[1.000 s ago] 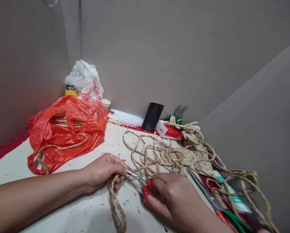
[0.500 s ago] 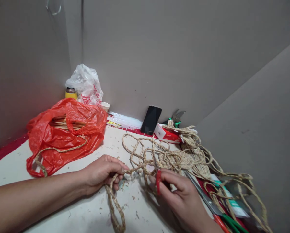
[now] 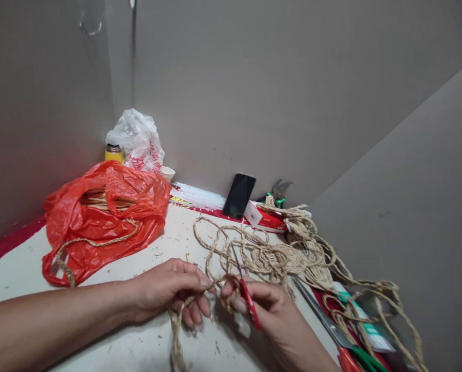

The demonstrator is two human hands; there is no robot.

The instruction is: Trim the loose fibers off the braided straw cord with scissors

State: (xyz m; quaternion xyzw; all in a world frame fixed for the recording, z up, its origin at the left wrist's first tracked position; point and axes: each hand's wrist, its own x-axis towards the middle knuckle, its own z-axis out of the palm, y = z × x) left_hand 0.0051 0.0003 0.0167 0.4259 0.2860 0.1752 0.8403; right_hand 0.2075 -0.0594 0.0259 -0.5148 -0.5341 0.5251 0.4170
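My left hand (image 3: 184, 292) is closed on a braided straw rope (image 3: 177, 330), pinching it between thumb and index finger. Below that hand, a length of the rope hangs down over the white tabletop. My right hand (image 3: 259, 310) holds small scissors with red handles (image 3: 249, 302), their thin blades pointing up and away. Its fingertips also touch the rope close to my left fingertips. Behind both hands, the rope continues in loose loops (image 3: 215, 243) across the table. Where the rope passes between my right fingers is partly hidden.
Coiled braided rope (image 3: 288, 258) spreads to the right, beside large scissors (image 3: 327, 320). At the back a phone (image 3: 239, 195) leans near a red box (image 3: 271, 221) and pruning shears (image 3: 279, 192). A red plastic bag (image 3: 149, 206) lies left, before a white bag (image 3: 138, 137) and yellow bottle (image 3: 113, 154).
My right hand has moved left and closer to my left hand, its fingers now at the rope. The red-handled scissors have tilted, and the hanging rope loop has shifted down.
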